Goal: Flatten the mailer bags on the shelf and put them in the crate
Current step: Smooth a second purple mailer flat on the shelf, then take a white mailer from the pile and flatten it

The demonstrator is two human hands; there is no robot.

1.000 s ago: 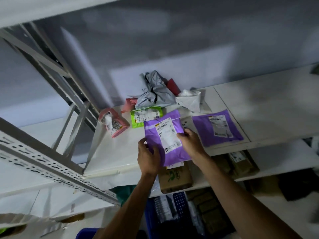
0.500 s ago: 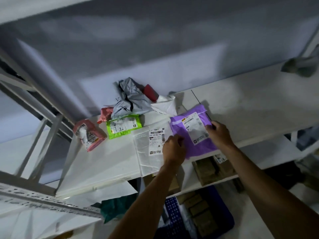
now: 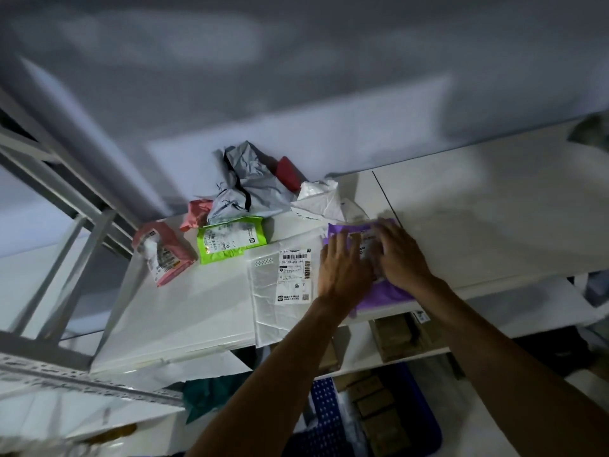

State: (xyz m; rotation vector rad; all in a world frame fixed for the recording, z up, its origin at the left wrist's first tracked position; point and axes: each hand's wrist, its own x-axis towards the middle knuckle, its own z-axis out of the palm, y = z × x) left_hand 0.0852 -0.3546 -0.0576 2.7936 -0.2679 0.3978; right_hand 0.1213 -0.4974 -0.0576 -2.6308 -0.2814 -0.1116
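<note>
A purple mailer bag (image 3: 382,293) lies flat near the front edge of the white shelf (image 3: 204,311). My left hand (image 3: 342,272) and my right hand (image 3: 400,253) both press on it with straight, spread fingers, covering most of its label. Beside it on the left lies a flat white mailer (image 3: 283,291) with a barcode label. Farther back sit a green mailer (image 3: 232,242), a pink mailer (image 3: 163,255), a crumpled grey mailer (image 3: 247,186), a crumpled white mailer (image 3: 318,202) and a red one (image 3: 288,173). A blue crate (image 3: 329,420) stands below the shelf.
A grey metal shelf frame (image 3: 66,199) rises on the left, with a wall behind the shelf. Brown cartons (image 3: 398,334) sit on a lower shelf and more lie in the crate. A teal bag (image 3: 207,394) hangs below the shelf edge.
The purple mailer was carried to the right and laid over another purple one. Both hands went from gripping its edges to lying flat on top of it.
</note>
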